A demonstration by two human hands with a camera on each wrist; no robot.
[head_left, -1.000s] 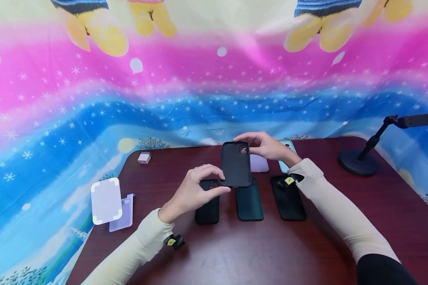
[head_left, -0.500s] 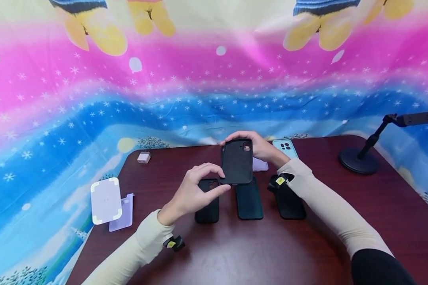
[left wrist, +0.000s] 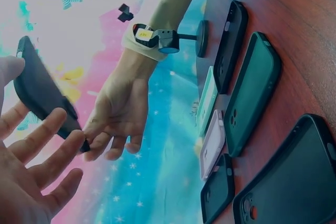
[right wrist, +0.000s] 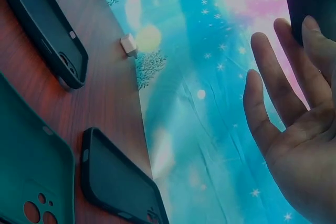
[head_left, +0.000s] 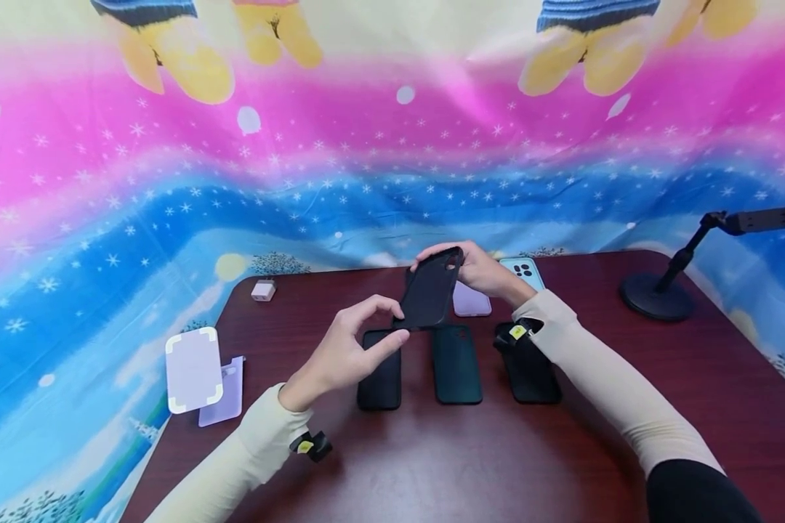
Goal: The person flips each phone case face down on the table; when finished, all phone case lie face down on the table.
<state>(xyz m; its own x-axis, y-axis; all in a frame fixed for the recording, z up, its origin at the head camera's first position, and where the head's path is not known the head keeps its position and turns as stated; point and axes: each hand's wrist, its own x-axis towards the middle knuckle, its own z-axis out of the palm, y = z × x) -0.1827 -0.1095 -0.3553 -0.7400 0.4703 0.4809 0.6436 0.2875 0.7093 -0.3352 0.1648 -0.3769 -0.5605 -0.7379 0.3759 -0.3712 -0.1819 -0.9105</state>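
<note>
A black phone case (head_left: 427, 289) is held up tilted above the table between both hands, its hollow inner side facing the head view. My left hand (head_left: 343, 352) pinches its lower left corner between thumb and fingers. At its upper end my right hand (head_left: 474, 269) grips the case by the camera-hole corner. In the left wrist view the held case (left wrist: 44, 85) spans from the left thumb to the right fingertips. Below it lie another black case (head_left: 379, 370), a dark green case (head_left: 458, 367) and a further black case (head_left: 530, 372).
Behind lie a lilac case (head_left: 471, 299), a mint case (head_left: 525, 270) and a black case (right wrist: 121, 177). At left are a white pad (head_left: 194, 369) overlapping another lilac case (head_left: 229, 392), and a white charger plug (head_left: 263, 290). A black stand base (head_left: 657, 296) occupies the right.
My right hand has shifted left along the case's upper end. The case has turned and tilted, its lower end moving slightly left with my left hand.
</note>
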